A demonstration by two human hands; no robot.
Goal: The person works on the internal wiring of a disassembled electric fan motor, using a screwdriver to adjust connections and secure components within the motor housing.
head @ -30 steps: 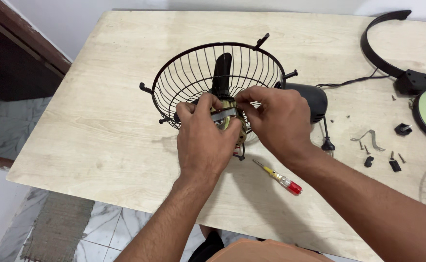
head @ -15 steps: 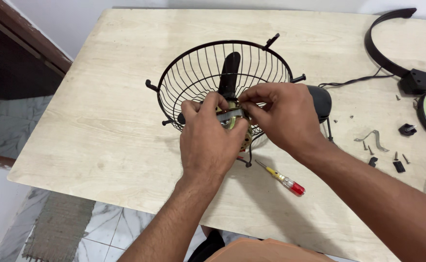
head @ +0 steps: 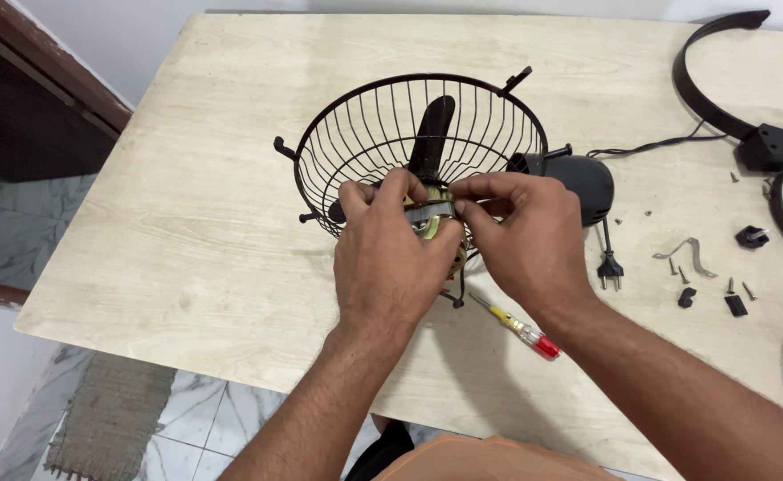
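Both hands (head: 445, 240) on fan motor (head: 436, 221)

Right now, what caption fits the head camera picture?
Both hands, left hand and right hand, grip a brass part at a black fan cage.

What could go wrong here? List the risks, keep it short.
1. The left hand and right hand pinch a small metal piece over the wire fan guard; it could slip and drop through the wires.
2. The screwdriver lies near the table edge, close to the forearms; a nudge might knock it off.
3. Loose screws could scatter.
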